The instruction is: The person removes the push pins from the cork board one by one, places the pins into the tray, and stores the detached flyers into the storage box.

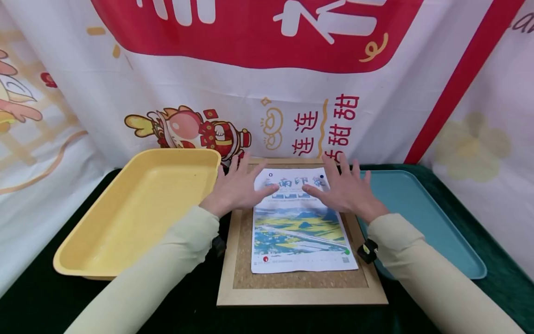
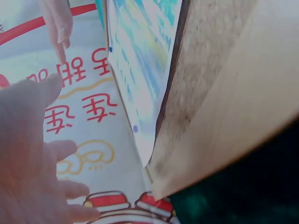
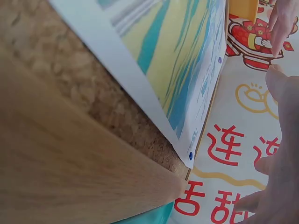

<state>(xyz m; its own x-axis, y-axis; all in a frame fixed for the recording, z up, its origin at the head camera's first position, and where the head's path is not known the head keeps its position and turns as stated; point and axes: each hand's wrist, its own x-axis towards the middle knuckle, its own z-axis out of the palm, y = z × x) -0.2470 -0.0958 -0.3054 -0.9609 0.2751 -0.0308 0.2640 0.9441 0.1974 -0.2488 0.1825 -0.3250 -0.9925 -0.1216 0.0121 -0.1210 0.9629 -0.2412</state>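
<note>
A printed paper sheet [image 1: 298,239] with a blue and yellow landscape picture lies on a wood-framed cork board [image 1: 304,280]. Small dark blue pushpin-like dots mark its two top corners, one of them a blue dot [image 3: 190,156] in the right wrist view. Near the bottom corners are a red dot [image 1: 265,259] and a green dot [image 1: 346,252]; pins or print, I cannot tell. My left hand [image 1: 238,188] is spread over the sheet's upper left side, holding nothing. Over the upper right side my right hand [image 1: 346,190] is likewise spread, with nothing in it. Both look raised off the sheet.
A deep yellow tray [image 1: 137,208] stands left of the board, and a flat blue tray [image 1: 421,222] lies to its right. Dark green cloth [image 1: 183,301] covers the table. A printed white banner [image 1: 167,79] hangs just behind the board.
</note>
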